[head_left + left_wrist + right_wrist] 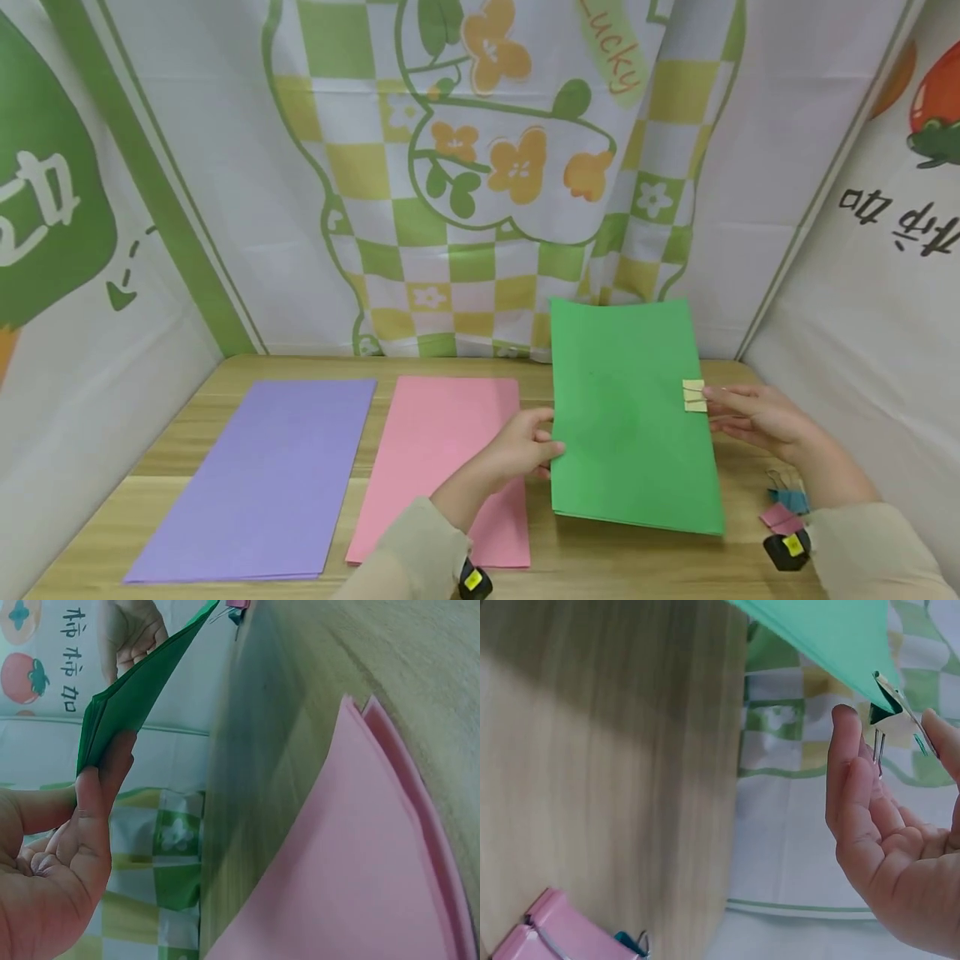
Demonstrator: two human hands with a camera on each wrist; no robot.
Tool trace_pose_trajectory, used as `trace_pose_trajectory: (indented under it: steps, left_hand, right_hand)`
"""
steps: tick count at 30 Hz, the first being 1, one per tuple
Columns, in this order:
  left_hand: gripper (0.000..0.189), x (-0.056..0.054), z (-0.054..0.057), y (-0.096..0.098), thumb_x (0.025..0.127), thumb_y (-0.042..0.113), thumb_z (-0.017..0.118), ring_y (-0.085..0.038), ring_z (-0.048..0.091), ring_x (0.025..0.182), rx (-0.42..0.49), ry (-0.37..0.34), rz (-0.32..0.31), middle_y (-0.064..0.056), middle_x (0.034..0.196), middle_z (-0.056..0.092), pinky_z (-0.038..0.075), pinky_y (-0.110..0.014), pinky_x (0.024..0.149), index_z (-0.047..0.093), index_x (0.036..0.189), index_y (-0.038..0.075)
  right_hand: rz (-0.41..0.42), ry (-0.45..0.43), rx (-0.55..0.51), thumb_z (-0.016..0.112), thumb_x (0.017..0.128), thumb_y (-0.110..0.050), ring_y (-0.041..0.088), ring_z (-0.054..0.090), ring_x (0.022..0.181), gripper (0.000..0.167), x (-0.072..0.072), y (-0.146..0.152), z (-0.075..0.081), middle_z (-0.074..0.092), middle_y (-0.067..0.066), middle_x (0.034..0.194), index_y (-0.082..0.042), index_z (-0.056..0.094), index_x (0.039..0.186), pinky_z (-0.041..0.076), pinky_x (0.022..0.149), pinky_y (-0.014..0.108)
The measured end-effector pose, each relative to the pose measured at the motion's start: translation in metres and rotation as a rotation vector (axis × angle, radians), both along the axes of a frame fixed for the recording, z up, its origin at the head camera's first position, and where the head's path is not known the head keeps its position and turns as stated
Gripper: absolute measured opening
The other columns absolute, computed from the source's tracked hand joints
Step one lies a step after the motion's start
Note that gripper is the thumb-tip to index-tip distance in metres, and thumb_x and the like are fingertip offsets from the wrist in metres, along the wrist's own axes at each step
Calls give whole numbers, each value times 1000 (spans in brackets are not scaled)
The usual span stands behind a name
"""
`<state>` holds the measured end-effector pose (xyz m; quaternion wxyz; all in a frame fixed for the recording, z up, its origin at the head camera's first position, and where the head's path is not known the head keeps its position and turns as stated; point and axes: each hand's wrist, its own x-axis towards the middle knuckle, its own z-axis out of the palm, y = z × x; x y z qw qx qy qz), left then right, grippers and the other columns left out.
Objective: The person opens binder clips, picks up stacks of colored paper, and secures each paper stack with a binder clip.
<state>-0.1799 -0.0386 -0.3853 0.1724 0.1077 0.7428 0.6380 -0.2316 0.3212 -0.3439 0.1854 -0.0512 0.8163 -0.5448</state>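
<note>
A stack of green paper sheets point(630, 417) is held up at a tilt above the table's right side. My left hand point(521, 446) pinches its left edge between thumb and fingers, as the left wrist view confirms. On the right edge sits a pale yellow binder clip point(694, 396), gripping the sheets. My right hand point(761, 421) holds lightly around that clip: the thumb touches one side and the fingers lie about the wire handle point(879, 750) on the other. The index fingertip point(845, 712) appears apart from the clip's body.
Left of the green sheets lie a pink paper stack point(442, 458) and, farther left, a purple one point(262, 475). A pink binder clip point(781, 519) and a blue binder clip point(789, 500) rest by the right forearm. Printed curtains point(517, 275) border the wooden table point(375, 500).
</note>
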Motion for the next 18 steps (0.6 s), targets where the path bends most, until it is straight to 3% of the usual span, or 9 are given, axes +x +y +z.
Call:
trace_pose_trajectory:
  steps: [6, 12, 18]
  left_hand:
    - [65, -1, -4, 11, 95, -3, 61, -12, 50, 61, -16, -3, 1, 1, 67, 47, 61, -33, 65, 31, 153, -3]
    - [67, 0, -9, 20, 93, -4, 61, -12, 50, 59, -31, -28, 4, 0, 69, 48, 58, -26, 59, 30, 153, -4]
    - [63, -1, -13, 27, 93, -5, 62, -16, 60, 67, -44, -43, 10, -16, 102, 66, 60, -30, 61, 35, 150, -5]
  right_hand:
    - [10, -22, 27, 51, 104, -32, 9, 70, 90, 56, -5, 7, -9, 72, -3, 103, 16, 47, 135, 58, 85, 25]
    - [25, -63, -10, 53, 104, -26, 11, 71, 86, 36, -9, 14, -17, 72, -2, 97, 4, 61, 121, 59, 83, 27]
    - [-10, -81, 65, 58, 101, -33, 13, 71, 83, 49, -10, 14, -21, 71, -2, 97, 8, 57, 128, 60, 78, 25]
